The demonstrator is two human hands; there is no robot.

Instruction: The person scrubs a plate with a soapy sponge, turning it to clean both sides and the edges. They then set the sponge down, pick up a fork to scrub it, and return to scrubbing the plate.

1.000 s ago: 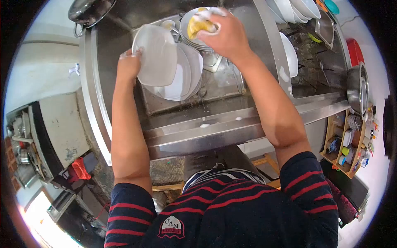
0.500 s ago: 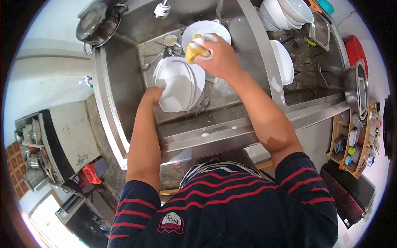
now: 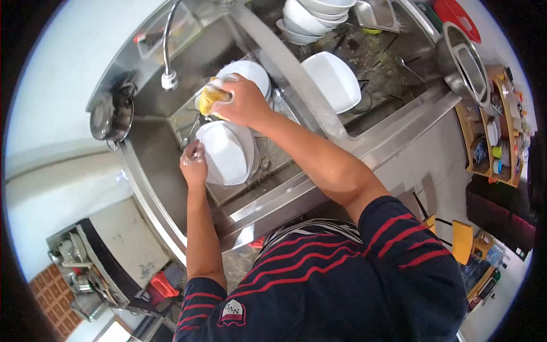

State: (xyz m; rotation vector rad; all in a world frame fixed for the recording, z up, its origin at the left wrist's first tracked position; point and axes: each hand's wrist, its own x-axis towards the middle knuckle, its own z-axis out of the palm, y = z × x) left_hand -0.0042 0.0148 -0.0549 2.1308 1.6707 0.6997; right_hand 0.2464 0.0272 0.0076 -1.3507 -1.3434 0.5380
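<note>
My right hand (image 3: 244, 100) is closed around a yellow sponge (image 3: 213, 100) covered in white suds. It is above the near side of a round white plate (image 3: 250, 73) at the back of the sink. My left hand (image 3: 194, 162), fingers curled and wet with suds, is at the left edge of a stack of white squarish plates (image 3: 225, 157). Whether it grips the plate edge or something small is hidden. Partly covered cutlery (image 3: 189, 135) lies on the sink floor, left of the stack.
A faucet (image 3: 169, 80) hangs over the sink. A dark pot (image 3: 111, 118) stands on the left rim. In the right basin are a white square dish (image 3: 331, 82) and stacked white bowls (image 3: 314, 20). A metal basin (image 3: 464, 65) sits at the far right.
The view has turned and shifted, showing more of the right side. My left hand's fingers are now curled at the stack's edge; my right hand still holds the sponge.
</note>
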